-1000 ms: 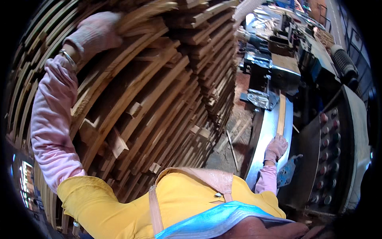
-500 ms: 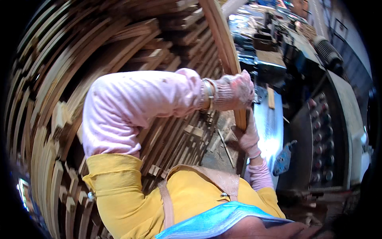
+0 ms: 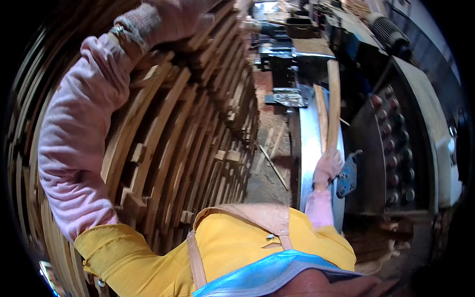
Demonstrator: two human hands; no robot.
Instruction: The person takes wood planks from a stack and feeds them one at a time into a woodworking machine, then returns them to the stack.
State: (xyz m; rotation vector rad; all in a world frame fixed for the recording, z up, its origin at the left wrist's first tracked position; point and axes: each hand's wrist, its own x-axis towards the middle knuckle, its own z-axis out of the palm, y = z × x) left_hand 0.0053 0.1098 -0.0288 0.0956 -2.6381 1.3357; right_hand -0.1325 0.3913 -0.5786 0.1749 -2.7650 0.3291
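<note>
Head view, taken through the left of two fisheye cameras worn side by side on the person's head. The scene is viewed from above and faced downward and forward. The yellow garment (image 3: 237, 230) is seen nearest, along the lower edge; stacked timber (image 3: 164, 116) is taken in at left, the metal machine bed (image 3: 308, 136) at right, and a ribbed motor (image 3: 389, 32) farther off. Straight edges are bowed toward the blackened rim.

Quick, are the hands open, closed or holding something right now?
Left hand: by the stacked wood, blurred; open or closed can't be told.
Right hand: closed, holding a wooden strip.
</note>
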